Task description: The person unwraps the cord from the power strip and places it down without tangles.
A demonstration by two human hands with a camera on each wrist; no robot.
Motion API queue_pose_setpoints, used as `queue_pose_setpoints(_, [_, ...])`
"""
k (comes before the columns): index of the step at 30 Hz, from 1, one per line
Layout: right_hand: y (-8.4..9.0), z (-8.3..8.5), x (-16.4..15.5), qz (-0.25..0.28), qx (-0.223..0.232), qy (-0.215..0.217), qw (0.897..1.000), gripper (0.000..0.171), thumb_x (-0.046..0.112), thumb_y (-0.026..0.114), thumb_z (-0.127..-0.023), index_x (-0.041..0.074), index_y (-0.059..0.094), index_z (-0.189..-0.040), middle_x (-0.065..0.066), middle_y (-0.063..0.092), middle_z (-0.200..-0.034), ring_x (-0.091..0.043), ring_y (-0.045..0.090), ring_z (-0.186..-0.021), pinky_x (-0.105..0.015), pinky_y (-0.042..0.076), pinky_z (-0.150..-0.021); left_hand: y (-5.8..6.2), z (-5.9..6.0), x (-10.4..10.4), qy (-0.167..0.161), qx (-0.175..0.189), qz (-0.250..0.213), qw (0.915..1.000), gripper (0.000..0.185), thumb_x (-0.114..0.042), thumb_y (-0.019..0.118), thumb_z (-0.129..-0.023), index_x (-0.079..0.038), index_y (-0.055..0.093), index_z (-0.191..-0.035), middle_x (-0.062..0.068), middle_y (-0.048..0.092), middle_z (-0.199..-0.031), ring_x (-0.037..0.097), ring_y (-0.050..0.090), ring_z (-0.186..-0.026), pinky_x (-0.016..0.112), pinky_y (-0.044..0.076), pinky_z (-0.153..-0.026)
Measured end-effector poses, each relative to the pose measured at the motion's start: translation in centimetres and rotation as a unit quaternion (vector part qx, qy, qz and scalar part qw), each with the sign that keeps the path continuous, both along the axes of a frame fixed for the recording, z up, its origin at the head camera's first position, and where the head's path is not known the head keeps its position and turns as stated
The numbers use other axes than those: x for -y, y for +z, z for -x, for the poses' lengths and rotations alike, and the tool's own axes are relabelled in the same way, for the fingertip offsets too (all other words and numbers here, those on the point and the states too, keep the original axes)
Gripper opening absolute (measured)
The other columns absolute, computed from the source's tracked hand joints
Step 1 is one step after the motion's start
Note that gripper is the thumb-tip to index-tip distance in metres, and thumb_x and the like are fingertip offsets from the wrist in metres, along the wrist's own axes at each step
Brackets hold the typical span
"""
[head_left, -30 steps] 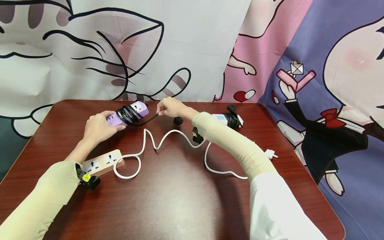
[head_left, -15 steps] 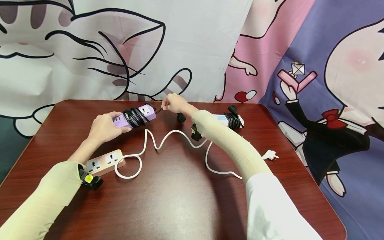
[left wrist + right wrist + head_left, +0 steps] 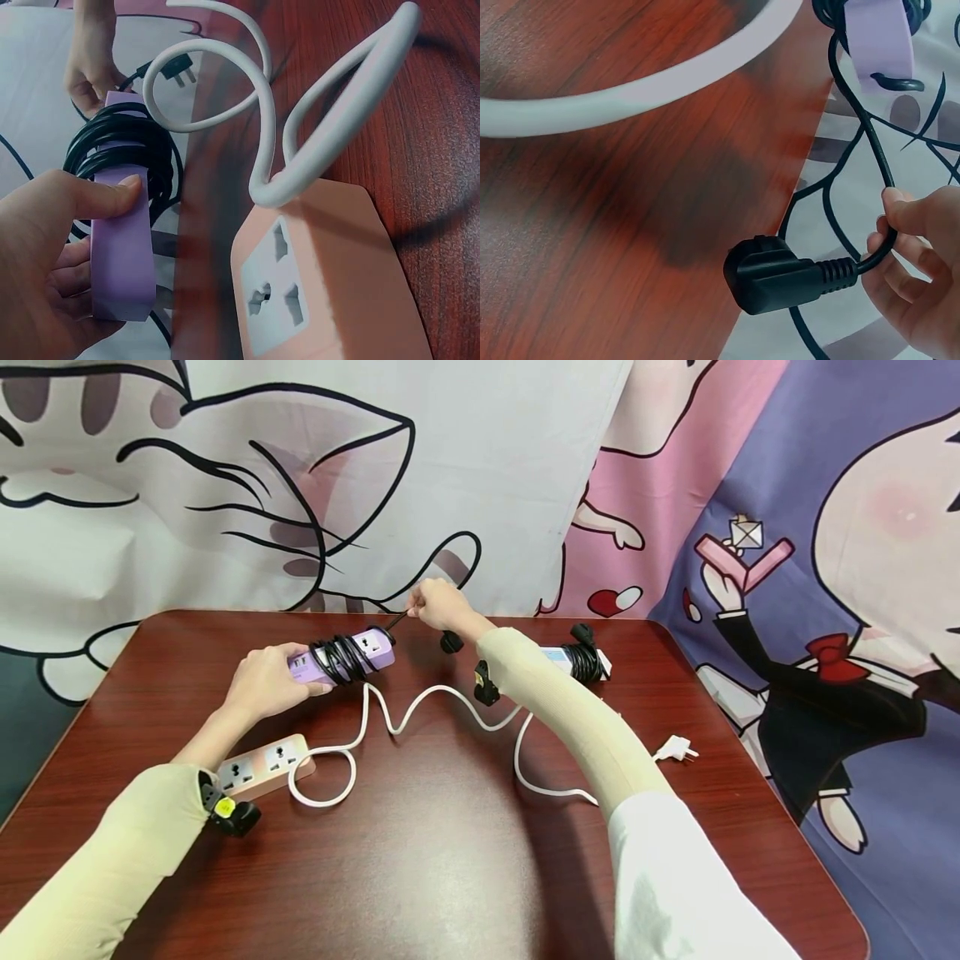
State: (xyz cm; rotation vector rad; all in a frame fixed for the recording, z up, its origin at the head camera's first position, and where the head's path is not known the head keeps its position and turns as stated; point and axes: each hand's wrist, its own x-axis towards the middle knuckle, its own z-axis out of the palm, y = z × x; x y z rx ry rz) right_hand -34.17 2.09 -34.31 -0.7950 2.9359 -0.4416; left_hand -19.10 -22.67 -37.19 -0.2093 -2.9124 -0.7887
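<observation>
My left hand point(image 3: 262, 683) grips the left end of a purple power strip point(image 3: 377, 646), thumb on top and fingers beneath. Black cord point(image 3: 343, 660) is wound in several turns round the strip's middle. Beyond its right end, my right hand point(image 3: 441, 603) pinches the cord's free end between thumb and fingers. The right wrist view shows this grip point(image 3: 922, 255) just behind the black plug point(image 3: 769, 275), which hangs from the hand. In the left wrist view the plug's prongs show past the strip point(image 3: 124, 247).
A peach power strip point(image 3: 264, 785) lies beside my left forearm. Its white cord point(image 3: 321, 804) snakes across the table to a white plug point(image 3: 675, 747) on the right. A white strip point(image 3: 557, 656) wrapped in black cord point(image 3: 585, 662) lies at the back right. A printed curtain point(image 3: 517, 485) hangs behind.
My left hand has shifted the purple power strip to the right. My right hand has moved up and slightly right with the cord, which now runs past the strip's far right end.
</observation>
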Motion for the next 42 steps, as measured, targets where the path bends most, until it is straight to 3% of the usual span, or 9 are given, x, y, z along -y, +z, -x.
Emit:
queue_pose_setpoints(10, [0.7, 0.0, -0.2, 0.062, -0.039, -0.032, 0.997, 0.015, 0.022, 0.058, -0.096, 0.015, 0.07, -0.101, 0.002, 0.072, -0.103, -0.013, 0.065, -0.089, -0.029, 0.05, -0.079, -0.1, 0.3, 0.0, -0.001, 0.0, 0.001, 1.0, 0.067, -0.031, 0.08, -0.072, 0.007, 0.058, -0.122, 0.029, 0.065, -0.102, 0.036, 0.058, -0.079, 0.034, 0.038, -0.061])
queue_pose_setpoints(22, [1.7, -0.7, -0.2, 0.12, -0.109, -0.032, 0.986, 0.018, 0.022, 0.057, -0.096, 0.016, 0.072, -0.104, 0.0, 0.066, -0.102, -0.013, 0.062, -0.086, -0.027, 0.048, -0.074, -0.4, 0.6, 0.1, 0.0, -0.015, 0.011, 0.9998, 0.064, -0.031, 0.08, -0.07, 0.005, 0.059, -0.119, 0.028, 0.066, -0.098, 0.039, 0.06, -0.079, 0.042, 0.042, -0.063])
queue_pose_setpoints(35, [3.0, -1.0, -0.4, 0.152, -0.123, -0.022, 0.98, 0.014, 0.019, 0.061, -0.093, 0.014, 0.073, -0.1, 0.001, 0.067, -0.101, -0.011, 0.064, -0.086, -0.028, 0.048, -0.079, -0.8, 1.0, 0.5, 0.011, -0.006, 0.01, 0.9999, 0.065, -0.031, 0.079, -0.071, 0.005, 0.059, -0.121, 0.029, 0.066, -0.101, 0.04, 0.059, -0.082, 0.044, 0.042, -0.065])
queue_pose_setpoints(42, [3.2, -1.3, -1.2, 0.173, -0.113, -0.011, 0.978, 0.014, 0.022, 0.062, -0.093, 0.015, 0.072, -0.101, 0.001, 0.066, -0.097, -0.01, 0.061, -0.077, -0.026, 0.046, -0.073, -1.1, 1.1, 0.6, 0.021, 0.004, 0.012, 0.9997, 0.065, -0.032, 0.079, -0.072, 0.004, 0.059, -0.122, 0.03, 0.065, -0.101, 0.04, 0.058, -0.082, 0.042, 0.04, -0.063])
